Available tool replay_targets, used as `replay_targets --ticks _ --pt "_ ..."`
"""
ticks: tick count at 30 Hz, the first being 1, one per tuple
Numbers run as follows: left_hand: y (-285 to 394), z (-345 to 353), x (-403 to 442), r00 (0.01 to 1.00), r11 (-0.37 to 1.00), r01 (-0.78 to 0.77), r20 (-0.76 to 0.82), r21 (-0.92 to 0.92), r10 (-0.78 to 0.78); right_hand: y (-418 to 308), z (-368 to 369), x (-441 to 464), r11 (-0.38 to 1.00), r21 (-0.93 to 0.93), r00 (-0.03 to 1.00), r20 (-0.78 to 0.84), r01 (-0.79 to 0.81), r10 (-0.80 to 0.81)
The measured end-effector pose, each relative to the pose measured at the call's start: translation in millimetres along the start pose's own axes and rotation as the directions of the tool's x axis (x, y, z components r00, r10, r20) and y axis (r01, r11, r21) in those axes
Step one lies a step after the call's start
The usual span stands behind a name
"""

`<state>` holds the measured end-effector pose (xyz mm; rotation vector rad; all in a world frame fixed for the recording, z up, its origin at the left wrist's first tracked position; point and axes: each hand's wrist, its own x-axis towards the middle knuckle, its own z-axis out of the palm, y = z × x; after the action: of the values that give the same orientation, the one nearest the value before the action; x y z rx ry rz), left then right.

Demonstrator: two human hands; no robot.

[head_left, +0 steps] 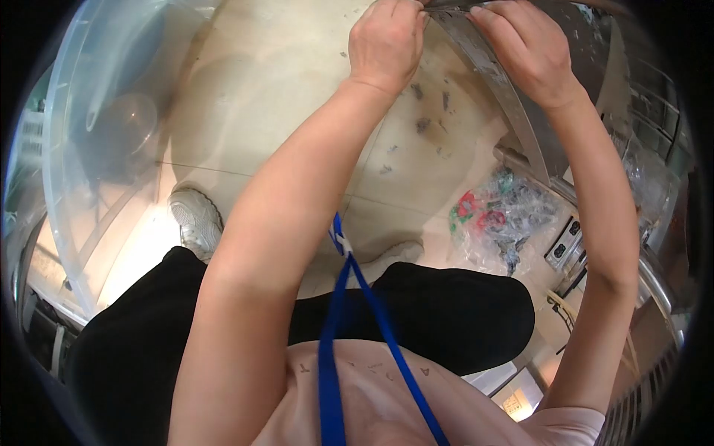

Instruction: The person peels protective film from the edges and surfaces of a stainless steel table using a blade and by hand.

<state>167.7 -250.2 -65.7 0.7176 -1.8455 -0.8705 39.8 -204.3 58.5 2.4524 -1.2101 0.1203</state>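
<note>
At the top edge of the view, my left hand (pixel 387 41) and my right hand (pixel 524 50) are closed, fingertips pinching a thin dark strip (pixel 446 10) between them. The strip's far side is cut off by the frame, so I cannot tell its kind. Under my right hand a grey, worn-looking panel edge (pixel 513 111) slopes down to the right, with small pale flecks on it. My right wrist passes over this panel, and both arms are stretched forward.
Dark scraps (pixel 424 125) lie scattered on the tiled floor (pixel 282 126). A large clear plastic bin (pixel 56 149) stands at left. Clear plastic bags with red and green bits (pixel 491 215) lie at right, beside a power strip (pixel 563 241). A blue lanyard (pixel 331 357) hangs from my neck.
</note>
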Motion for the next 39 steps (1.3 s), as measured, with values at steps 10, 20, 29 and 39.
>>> replay_targets --ticks 10,20,29,39 --pt "6 12 -6 0.998 0.999 0.036 0.048 0.034 -0.037 -2 -11 8 0.996 0.015 0.988 0.132 0.083 -0.084" --pt "10 30 -18 0.99 0.988 0.136 0.024 0.077 -0.138 2 -17 8 0.983 0.024 0.972 0.147 0.18 -0.181" --pt "8 18 -7 0.998 0.994 0.061 -0.031 0.088 -0.059 6 -16 6 0.986 0.022 0.979 0.123 0.163 -0.165" --pt "16 27 -32 0.97 0.992 0.065 0.228 0.106 -0.088 -9 -33 -18 0.995 0.065 0.973 0.214 0.076 -0.089"
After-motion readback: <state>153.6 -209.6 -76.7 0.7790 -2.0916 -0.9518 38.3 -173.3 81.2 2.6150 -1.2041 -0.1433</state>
